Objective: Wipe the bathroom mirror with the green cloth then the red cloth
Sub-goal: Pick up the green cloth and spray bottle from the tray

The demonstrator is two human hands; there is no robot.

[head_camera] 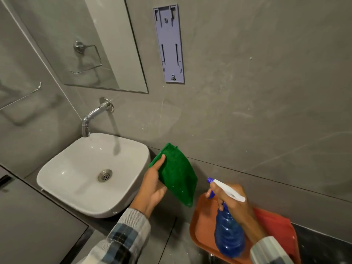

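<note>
My left hand (153,185) grips a folded green cloth (177,174), held in the air to the right of the sink. My right hand (234,202) is closed around a blue spray bottle (229,237) with a white trigger head, its nozzle pointing left, above an orange tray (200,221). A red cloth (274,225) lies in that tray, partly hidden behind my right wrist. The mirror (76,40) hangs on the wall at upper left, above the tap.
A white basin (91,174) sits on the grey counter with a chrome tap (91,117) over it. A grey plastic bracket (169,44) is screwed to the wall right of the mirror. A glass panel with a rail stands at far left.
</note>
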